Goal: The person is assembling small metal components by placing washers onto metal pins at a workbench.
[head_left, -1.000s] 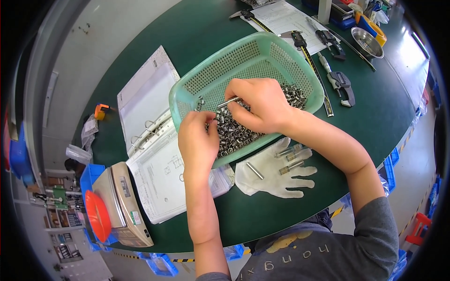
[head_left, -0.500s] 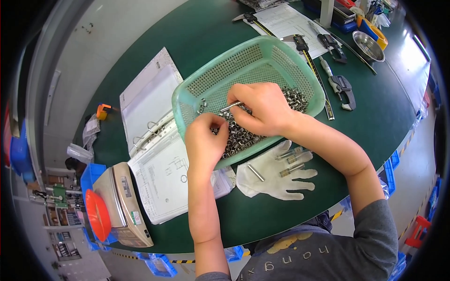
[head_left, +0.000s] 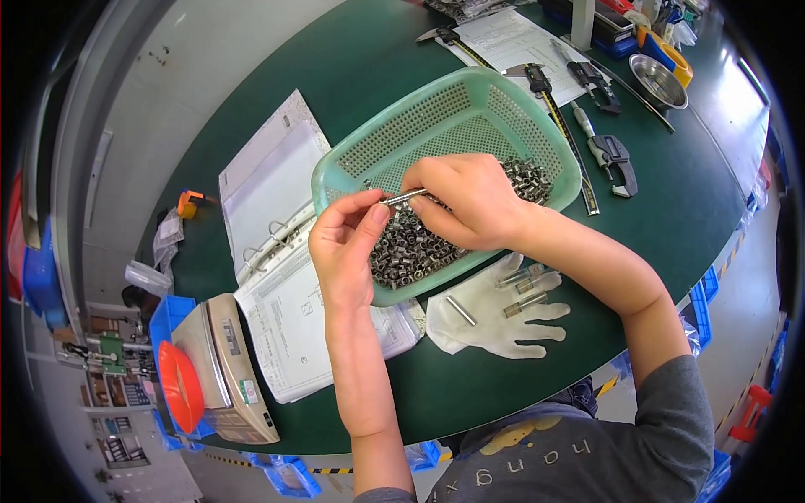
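Observation:
My right hand (head_left: pixel 470 201) is closed around a slim metal pin (head_left: pixel 404 197), which slants out to the left past its fingers. At the pin's left end, the thumb and forefinger of my left hand (head_left: pixel 345 243) pinch a small metal ring, mostly hidden by the fingertips. Both hands are above the near left part of a green plastic basket (head_left: pixel 394 138). Inside the basket lies a heap of small shiny metal rings (head_left: pixel 419 251), partly covered by my right hand.
A white glove (head_left: pixel 495 331) with a metal pin and several small gauges lies nearer me. On the left are an open ring binder (head_left: pixel 289 344) and a scale (head_left: pixel 231 360). Calipers (head_left: pixel 553 113), micrometers (head_left: pixel 610 155) and a metal bowl (head_left: pixel 658 81) sit at the far right.
My left hand has come up from the heap to the pin's end, its thumb and forefinger now pinched there. My right hand keeps the pin and has shifted slightly.

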`<state>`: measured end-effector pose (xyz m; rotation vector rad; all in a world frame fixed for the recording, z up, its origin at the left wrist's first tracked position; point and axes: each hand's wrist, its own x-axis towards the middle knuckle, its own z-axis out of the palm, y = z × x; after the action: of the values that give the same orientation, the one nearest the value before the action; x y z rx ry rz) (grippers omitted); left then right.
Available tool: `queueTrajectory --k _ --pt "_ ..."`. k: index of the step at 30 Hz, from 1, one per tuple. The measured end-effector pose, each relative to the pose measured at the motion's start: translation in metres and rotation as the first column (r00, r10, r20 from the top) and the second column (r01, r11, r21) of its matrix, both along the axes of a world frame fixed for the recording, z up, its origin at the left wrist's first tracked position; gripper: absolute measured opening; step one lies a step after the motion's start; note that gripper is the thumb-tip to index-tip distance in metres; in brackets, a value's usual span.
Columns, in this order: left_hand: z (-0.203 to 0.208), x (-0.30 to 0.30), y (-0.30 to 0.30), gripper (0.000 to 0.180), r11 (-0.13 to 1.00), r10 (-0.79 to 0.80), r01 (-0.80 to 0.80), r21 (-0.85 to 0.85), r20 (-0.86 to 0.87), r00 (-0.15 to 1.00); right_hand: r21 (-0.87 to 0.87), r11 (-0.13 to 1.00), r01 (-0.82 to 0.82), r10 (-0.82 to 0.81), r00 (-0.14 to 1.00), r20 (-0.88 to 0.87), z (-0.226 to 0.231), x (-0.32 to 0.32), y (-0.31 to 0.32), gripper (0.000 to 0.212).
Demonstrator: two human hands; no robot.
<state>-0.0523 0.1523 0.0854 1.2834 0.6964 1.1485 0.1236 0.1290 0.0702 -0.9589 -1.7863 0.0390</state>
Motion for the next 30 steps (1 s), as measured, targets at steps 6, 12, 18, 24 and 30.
queueTrajectory --k 6,12,18,24,30 --pt "-0.001 0.002 0.0 0.017 0.981 0.111 -0.087 0.175 -0.131 0.985 0.051 0.999 0.008 -0.01 0.999 0.048 -0.001 0.0 0.001 0.014" --pt "-0.006 -0.003 0.001 0.019 0.999 0.007 -0.003 0.047 -0.086 0.996 0.104 0.992 -0.075 0.063 0.992 0.111 -0.002 -0.002 0.002 0.02" --pt "-0.003 0.005 0.0 0.015 1.0 0.02 -0.021 -0.005 -0.12 0.993 0.111 0.991 -0.071 0.058 0.992 0.112 -0.003 0.0 0.006 0.024" --pt "0.0 -0.023 0.013 0.011 0.994 0.11 -0.102 0.048 -0.208 0.972 -0.327 0.944 -0.047 0.093 0.988 0.127 0.021 0.017 0.0 0.018" --pt "0.004 -0.014 0.01 0.013 0.97 0.242 -0.238 0.04 -0.137 0.961 -0.396 0.825 0.404 -0.239 0.883 0.403 0.013 0.053 0.016 0.02"
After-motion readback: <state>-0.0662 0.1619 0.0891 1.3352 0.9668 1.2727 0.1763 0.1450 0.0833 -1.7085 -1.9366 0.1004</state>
